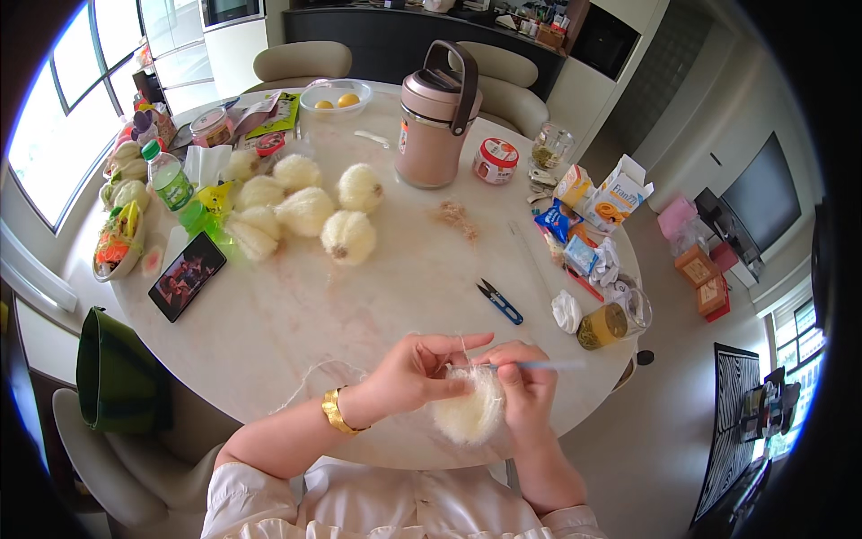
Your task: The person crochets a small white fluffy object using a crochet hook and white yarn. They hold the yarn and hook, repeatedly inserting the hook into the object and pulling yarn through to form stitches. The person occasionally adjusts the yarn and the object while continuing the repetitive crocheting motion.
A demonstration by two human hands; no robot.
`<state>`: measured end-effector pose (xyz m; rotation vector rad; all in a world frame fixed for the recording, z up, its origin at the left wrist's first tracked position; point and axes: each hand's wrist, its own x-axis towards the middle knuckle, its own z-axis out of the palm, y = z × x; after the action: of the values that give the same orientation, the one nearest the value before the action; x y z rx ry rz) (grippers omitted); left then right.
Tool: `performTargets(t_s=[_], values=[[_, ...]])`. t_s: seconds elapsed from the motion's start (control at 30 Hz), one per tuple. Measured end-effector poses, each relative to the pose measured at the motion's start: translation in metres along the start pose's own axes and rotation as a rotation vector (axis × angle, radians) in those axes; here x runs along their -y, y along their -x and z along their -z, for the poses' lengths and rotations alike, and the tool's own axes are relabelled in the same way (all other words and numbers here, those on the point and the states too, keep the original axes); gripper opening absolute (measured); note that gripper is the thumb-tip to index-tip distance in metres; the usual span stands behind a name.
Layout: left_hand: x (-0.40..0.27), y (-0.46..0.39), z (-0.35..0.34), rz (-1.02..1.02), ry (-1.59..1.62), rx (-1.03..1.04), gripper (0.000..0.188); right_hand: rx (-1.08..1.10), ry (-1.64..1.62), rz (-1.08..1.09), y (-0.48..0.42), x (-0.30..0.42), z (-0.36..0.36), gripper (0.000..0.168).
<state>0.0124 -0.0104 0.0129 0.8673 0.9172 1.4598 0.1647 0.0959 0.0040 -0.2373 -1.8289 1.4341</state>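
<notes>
A fluffy cream crocheted piece (469, 412) hangs between my hands near the table's front edge. My left hand (431, 374) pinches its upper rim, index finger stretched out with a strand of yarn (462, 342) over it. My right hand (528, 384) grips a crochet hook with a pale blue handle (549, 366); its tip lies at the piece's top edge. Loose yarn (322, 366) trails on the table left of my left hand. Beyond lie blue thread snips (500, 302), brown yarn scraps (458, 219) and several finished-looking fluffy cream balls (348, 237), some with brown centres.
A pink insulated jug (431, 135) stands at the back, beside a red-lidded jar (496, 162). At right are a glass mug of tea (603, 326), crumpled tissue (567, 311) and snack packets (559, 220). A phone (187, 276) and green-capped bottle (170, 178) are at left.
</notes>
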Motion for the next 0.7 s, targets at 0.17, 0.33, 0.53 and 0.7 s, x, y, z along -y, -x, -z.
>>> performTargets(t_s=[0.17,0.33,0.53,0.7], values=[[0.012,-0.002,0.001,0.071,0.152,-0.045,0.048,0.007,1.013,0.81,-0.007,0.01,-0.001,0.023],[0.011,-0.002,0.007,0.209,0.327,0.134,0.048,0.015,0.308,0.413,-0.007,-0.001,0.003,0.01],[-0.003,-0.001,0.004,0.193,0.289,0.148,0.058,0.019,0.091,0.197,0.0,-0.01,0.006,0.009],[-0.007,-0.001,0.009,0.208,0.272,0.175,0.063,-0.126,-0.082,0.04,0.003,-0.004,-0.001,0.015]])
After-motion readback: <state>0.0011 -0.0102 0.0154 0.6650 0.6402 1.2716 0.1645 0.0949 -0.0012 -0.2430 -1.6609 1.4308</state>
